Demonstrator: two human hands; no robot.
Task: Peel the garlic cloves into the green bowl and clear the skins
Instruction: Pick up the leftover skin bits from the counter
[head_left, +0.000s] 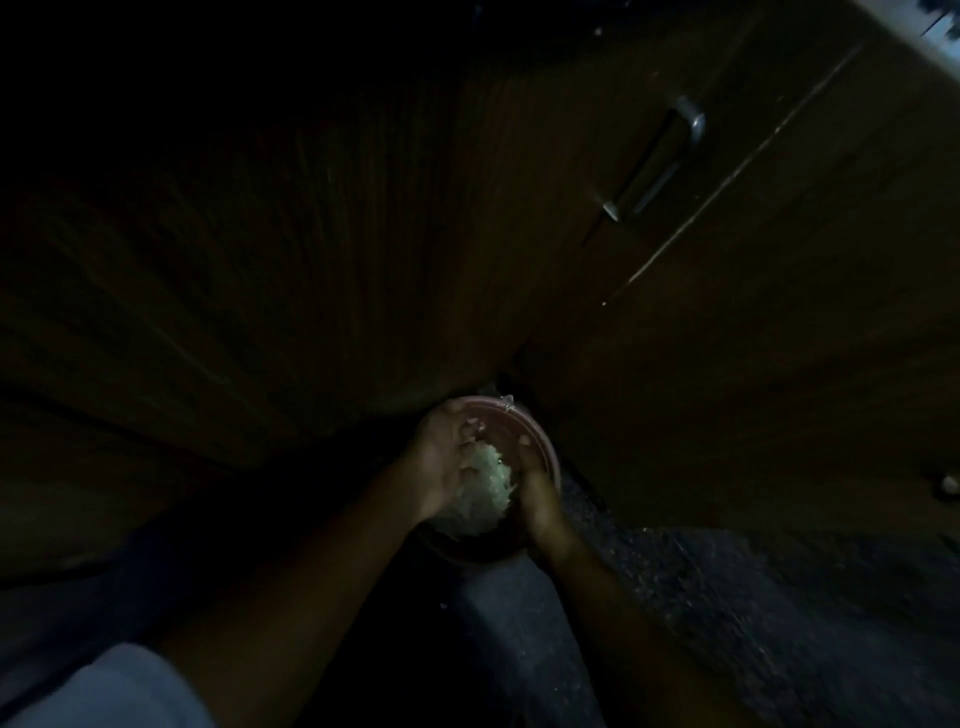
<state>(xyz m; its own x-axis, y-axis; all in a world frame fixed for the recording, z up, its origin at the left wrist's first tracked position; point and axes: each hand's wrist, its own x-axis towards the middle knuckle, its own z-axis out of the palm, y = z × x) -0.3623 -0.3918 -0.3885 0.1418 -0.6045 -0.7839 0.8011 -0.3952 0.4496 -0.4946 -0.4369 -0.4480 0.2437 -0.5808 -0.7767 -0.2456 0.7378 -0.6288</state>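
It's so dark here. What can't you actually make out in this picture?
- Pale heap between the left hand and right hand: skins or cloves cannot be told; the head view is too dark and blurred.
- Fingers of the right hand: hidden behind the heap.
- Round container underneath: its inside is covered by both hands and the heap, and its colour is unsure in the dark.
- Upper left of the head view: black, nothing readable.

Dim light; dark wooden cabinet doors (322, 249), metal handle (654, 161), speckled floor (779, 597).
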